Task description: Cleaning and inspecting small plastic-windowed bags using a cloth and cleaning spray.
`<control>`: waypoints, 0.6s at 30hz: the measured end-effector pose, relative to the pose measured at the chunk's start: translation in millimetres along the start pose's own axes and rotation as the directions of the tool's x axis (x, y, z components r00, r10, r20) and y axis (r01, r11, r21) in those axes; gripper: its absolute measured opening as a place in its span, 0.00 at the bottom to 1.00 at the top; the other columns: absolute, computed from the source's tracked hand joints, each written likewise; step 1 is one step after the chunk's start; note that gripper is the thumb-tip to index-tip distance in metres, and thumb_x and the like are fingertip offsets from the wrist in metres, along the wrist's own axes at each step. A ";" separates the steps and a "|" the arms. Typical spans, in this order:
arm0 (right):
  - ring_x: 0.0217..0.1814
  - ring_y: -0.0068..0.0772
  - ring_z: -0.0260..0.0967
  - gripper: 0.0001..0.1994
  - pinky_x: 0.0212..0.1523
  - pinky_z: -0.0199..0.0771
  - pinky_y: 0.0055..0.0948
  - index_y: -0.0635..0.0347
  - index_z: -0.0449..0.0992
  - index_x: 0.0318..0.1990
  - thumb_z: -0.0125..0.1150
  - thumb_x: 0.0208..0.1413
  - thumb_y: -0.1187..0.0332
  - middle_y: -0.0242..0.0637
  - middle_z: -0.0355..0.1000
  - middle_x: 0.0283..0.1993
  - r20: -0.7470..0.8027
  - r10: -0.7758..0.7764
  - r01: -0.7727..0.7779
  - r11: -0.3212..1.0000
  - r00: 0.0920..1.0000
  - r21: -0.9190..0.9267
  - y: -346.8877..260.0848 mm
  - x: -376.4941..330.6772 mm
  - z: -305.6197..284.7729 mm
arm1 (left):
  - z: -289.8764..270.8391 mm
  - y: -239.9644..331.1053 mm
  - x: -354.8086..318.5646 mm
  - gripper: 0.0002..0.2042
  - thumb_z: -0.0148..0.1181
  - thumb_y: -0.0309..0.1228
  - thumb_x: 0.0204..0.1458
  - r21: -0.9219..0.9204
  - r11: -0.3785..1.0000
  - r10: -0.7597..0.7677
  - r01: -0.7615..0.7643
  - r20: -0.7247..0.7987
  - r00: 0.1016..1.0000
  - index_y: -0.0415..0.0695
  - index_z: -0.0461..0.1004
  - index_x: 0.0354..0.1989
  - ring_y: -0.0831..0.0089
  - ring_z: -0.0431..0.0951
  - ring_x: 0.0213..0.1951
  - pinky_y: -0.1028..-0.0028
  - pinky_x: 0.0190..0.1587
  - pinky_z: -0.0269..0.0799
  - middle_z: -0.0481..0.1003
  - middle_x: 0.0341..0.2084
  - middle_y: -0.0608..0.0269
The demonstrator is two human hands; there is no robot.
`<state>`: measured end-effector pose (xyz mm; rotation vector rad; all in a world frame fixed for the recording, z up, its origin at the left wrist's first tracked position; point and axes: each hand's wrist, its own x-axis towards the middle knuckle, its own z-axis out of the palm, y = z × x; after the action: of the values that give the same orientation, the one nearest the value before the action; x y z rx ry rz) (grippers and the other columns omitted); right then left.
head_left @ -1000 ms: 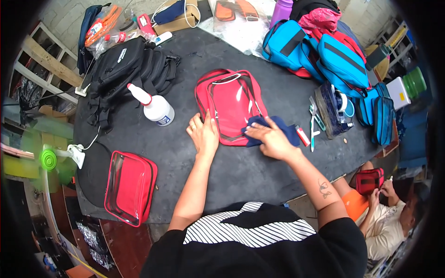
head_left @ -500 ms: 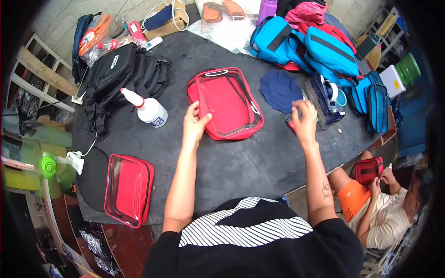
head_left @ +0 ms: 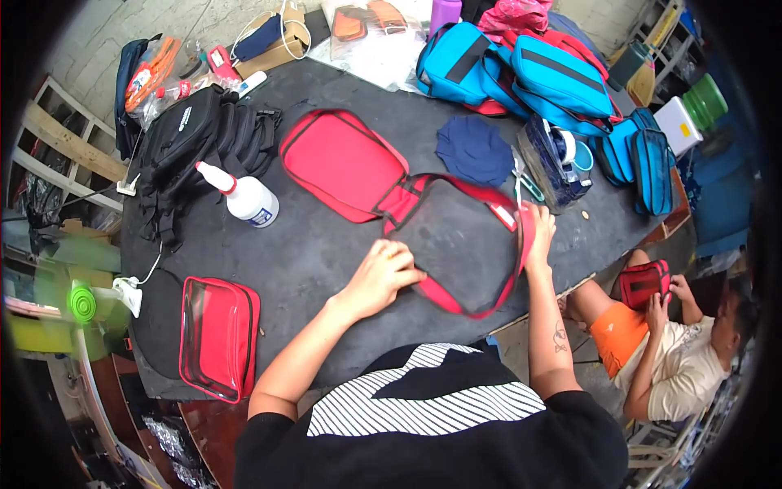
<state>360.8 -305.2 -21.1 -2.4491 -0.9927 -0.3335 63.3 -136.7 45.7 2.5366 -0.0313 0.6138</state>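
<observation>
At the nine o'clock edge a green fan (head_left: 81, 303) stands blurred beside the dark worktop (head_left: 318, 244). Near seven o'clock a closed red pouch with a clear front (head_left: 218, 336) lies flat on the worktop. Toward ten o'clock a heap of black bags (head_left: 199, 138) sits with a white squeeze bottle (head_left: 244, 198) lying just beside it, its nozzle pointing to the upper left.

In the middle, the red bag (head_left: 346, 163) lies opened out flat: its solid red half toward eleven o'clock, its clear red-trimmed half (head_left: 464, 244) toward the centre, the two joined at a hinge. The left hand (head_left: 381, 277) rests at the six o'clock edge of the clear half, fingers curled and pinching the red trim. The right hand (head_left: 539, 232) grips the same half's three o'clock rim, fingers closed over the red edge.

Just past one o'clock of the bag lies a dark blue cloth (head_left: 475, 149), then a dark pouch (head_left: 554, 163). Blue bags (head_left: 521, 69) pile up at one o'clock. At four o'clock another person (head_left: 676, 350) sits below the worktop, holding a small red pouch (head_left: 643, 281).
</observation>
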 end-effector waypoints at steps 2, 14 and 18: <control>0.46 0.44 0.64 0.13 0.49 0.61 0.41 0.56 0.76 0.46 0.60 0.54 0.64 0.39 0.69 0.41 0.002 0.057 -0.057 0.995 0.998 0.083 4.6 4.2 6.5 | 7.8 -1.1 -16.7 0.17 0.56 0.16 0.37 -0.038 0.996 -0.069 0.076 0.168 0.983 0.45 0.79 0.37 0.66 0.71 0.45 0.65 0.53 0.61 0.71 0.32 0.66; 0.42 0.43 0.63 0.10 0.47 0.61 0.38 0.58 0.77 0.40 0.64 0.50 0.67 0.40 0.67 0.35 0.062 -0.226 0.217 0.967 0.972 0.134 -21.7 -2.7 -19.7 | -14.1 -26.5 26.6 0.13 0.51 0.15 0.46 -0.406 0.813 -0.559 0.417 -0.347 0.753 0.39 0.79 0.37 0.65 0.75 0.39 0.71 0.44 0.70 0.74 0.32 0.59; 0.42 0.44 0.64 0.06 0.46 0.63 0.39 0.60 0.76 0.37 0.61 0.50 0.72 0.39 0.68 0.35 -0.022 -0.132 0.134 0.973 0.991 0.186 -9.9 5.6 -10.6 | 4.8 -50.7 26.2 0.11 0.56 0.17 0.43 0.076 0.933 -0.333 0.352 -0.193 0.923 0.45 0.81 0.33 0.65 0.72 0.40 0.68 0.45 0.66 0.74 0.31 0.65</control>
<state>357.3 -301.1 -6.5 -2.2167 -1.1340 -0.2815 96.0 -92.8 28.6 2.4937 0.5139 0.7089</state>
